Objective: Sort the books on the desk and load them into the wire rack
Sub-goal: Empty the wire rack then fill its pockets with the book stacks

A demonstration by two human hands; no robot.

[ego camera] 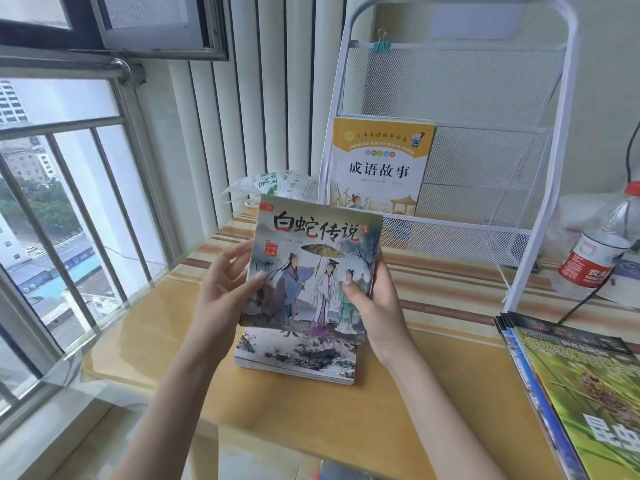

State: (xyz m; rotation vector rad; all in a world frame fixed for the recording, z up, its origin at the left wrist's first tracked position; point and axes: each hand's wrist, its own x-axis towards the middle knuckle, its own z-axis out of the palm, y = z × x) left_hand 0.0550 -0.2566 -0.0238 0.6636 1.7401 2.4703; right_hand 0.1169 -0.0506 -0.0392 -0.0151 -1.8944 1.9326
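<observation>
A painted book [310,268] is held upright at the centre of the frame, lifted just above a stack [296,358] of similar books lying on the desk [433,403]. It is gripped at both side edges: the left hand [225,282] has its thumb pressed on the cover near the left edge with the fingers curled behind, and the right hand [377,299] is clamped on the right edge, thumb on the cover and fingers wrapped round the back.

The wire rack [450,133] stands at the upper right of the frame, and a yellow book [381,164] already leans in the left part of its lower pocket; the space to the right of it appears free. A fan of magazines [581,393] lies at the lower right.

The step in hand is judged to be the carrying of the held book to the rack. It would be done well if the book were kept upright with the cover facing forward, raised above the pocket's front rail, and lowered bottom edge first beside the yellow book. The two-handed grip should be kept until the bottom edge is seated, so that the thin book is not bent. Care is needed that the yellow book is not tipped over.
</observation>
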